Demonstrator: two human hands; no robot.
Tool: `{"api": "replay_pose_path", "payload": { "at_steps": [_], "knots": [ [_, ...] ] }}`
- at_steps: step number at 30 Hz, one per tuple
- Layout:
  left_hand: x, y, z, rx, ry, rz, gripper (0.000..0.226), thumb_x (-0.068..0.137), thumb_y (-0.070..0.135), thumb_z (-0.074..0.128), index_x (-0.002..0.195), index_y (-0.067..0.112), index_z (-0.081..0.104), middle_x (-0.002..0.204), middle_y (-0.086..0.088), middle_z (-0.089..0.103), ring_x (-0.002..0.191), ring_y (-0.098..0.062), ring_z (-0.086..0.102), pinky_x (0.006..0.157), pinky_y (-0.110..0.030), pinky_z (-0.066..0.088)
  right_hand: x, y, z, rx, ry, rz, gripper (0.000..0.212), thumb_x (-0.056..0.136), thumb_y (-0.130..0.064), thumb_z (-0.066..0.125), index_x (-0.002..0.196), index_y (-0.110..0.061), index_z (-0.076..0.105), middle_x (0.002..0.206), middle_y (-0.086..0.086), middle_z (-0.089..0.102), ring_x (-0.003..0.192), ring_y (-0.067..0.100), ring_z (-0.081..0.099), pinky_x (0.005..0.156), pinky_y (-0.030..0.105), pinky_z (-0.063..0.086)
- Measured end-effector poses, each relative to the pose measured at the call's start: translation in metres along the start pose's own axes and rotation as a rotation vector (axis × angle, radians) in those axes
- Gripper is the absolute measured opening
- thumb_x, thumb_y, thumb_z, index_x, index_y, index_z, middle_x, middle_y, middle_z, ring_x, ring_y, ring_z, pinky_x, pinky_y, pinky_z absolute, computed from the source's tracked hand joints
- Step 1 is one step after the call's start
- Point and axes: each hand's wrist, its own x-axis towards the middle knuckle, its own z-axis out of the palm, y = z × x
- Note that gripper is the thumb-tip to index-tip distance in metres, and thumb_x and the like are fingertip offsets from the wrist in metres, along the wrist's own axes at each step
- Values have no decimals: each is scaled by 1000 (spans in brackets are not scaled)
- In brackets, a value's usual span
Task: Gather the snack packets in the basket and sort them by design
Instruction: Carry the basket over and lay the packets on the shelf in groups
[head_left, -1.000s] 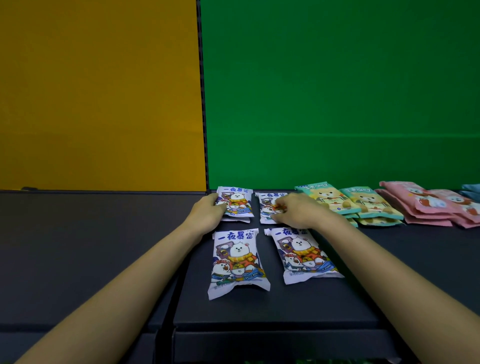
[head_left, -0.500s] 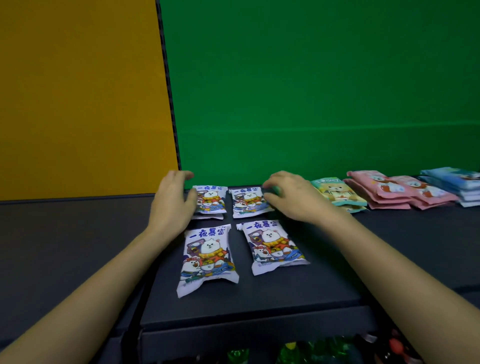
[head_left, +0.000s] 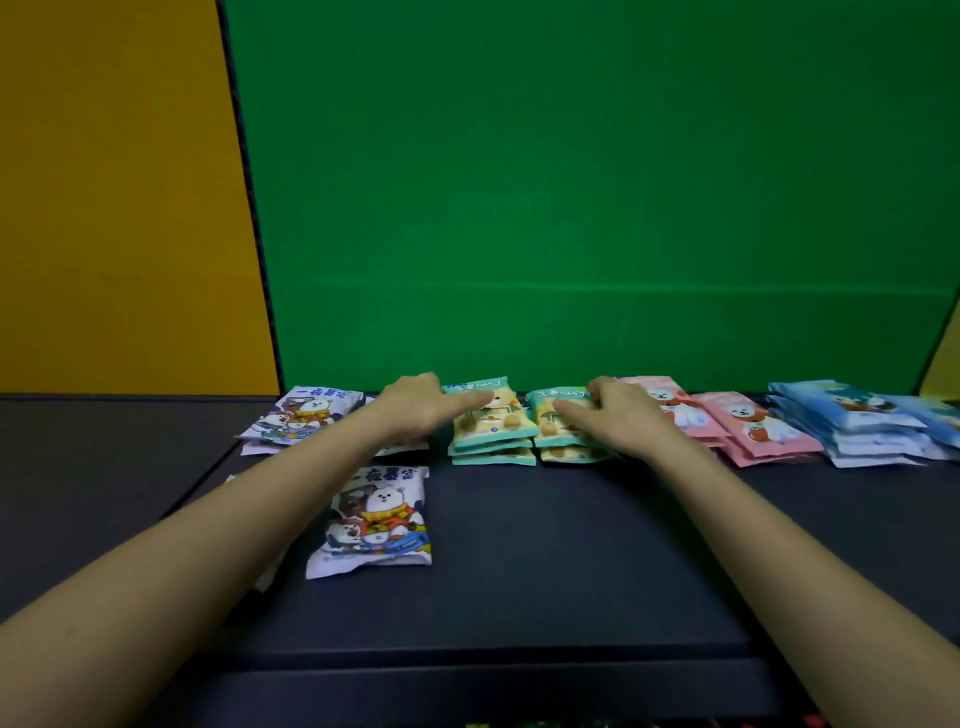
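1. Dark grey table (head_left: 545, 561) fills the lower half of the view; both bare forearms reach forward across it from the near edge.
2. Nearest on the table lies one white snack packet (head_left: 375, 519), printed with cartoon bears, flat and face up, just beside the left forearm. Taking this packet as the landmark, everything else sits beyond it or to its right.
3. Beyond the landmark and to its left, another white packet of the same design (head_left: 304, 414) rests on top of at least one more, near the back edge of the table.
4. Straight beyond the landmark, the left hand (head_left: 415, 410) lies palm down with fingers loosely spread, its fingertips touching the top of a teal and yellow packet stack (head_left: 493, 431). It presses rather than grips.
5. Right of that stack, just beside it, a second teal and yellow stack (head_left: 563, 439) sits under the right hand (head_left: 618, 421), which is also flat and loose, fingers resting on the top packet without closing around it.
6. Further right of the landmark, pink packets (head_left: 753, 431) lie in overlapping piles, partly hidden by the right hand.
7. Furthest right, a stack of blue packets (head_left: 862, 426) stands near the frame edge, blurred.
8. Behind the table stand a green backdrop (head_left: 571, 197) and, left of it, an orange panel (head_left: 114, 197).
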Motion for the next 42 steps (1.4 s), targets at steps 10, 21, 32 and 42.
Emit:
{"api": "replay_pose_path", "payload": {
  "at_steps": [10,21,32,42],
  "knots": [
    [19,19,7,-222,-58,-205,74,73,53,70,115,-6,54,124,-24,56,106,-29,60,88,-39,49,6,4,15,86,8,-30,68,87,-48,56,128,2,38,131,22,49,122,34,46,92,35,40],
    [3,34,13,-668,130,-127,57,94,27,52,135,-2,25,98,-13,58,79,-21,59,58,-27,42,-13,3,-7,219,81,-101,46,100,-19,30,144,-9,22,123,24,57,112,36,52,86,35,39],
    [-84,19,33,-262,-86,41,33,95,28,46,117,19,24,95,-5,59,82,-20,56,76,-32,44,-114,38,-15,211,-41,-180,44,101,-27,26,144,-34,27,136,5,50,121,21,46,92,28,35],
    [-98,20,33,374,-13,161,49,95,47,36,128,12,27,102,-8,59,100,-29,56,77,-36,40,-120,41,-15,4,-226,-166,46,99,-43,19,144,-43,13,141,-7,45,125,21,44,101,39,37]
  ]
}}
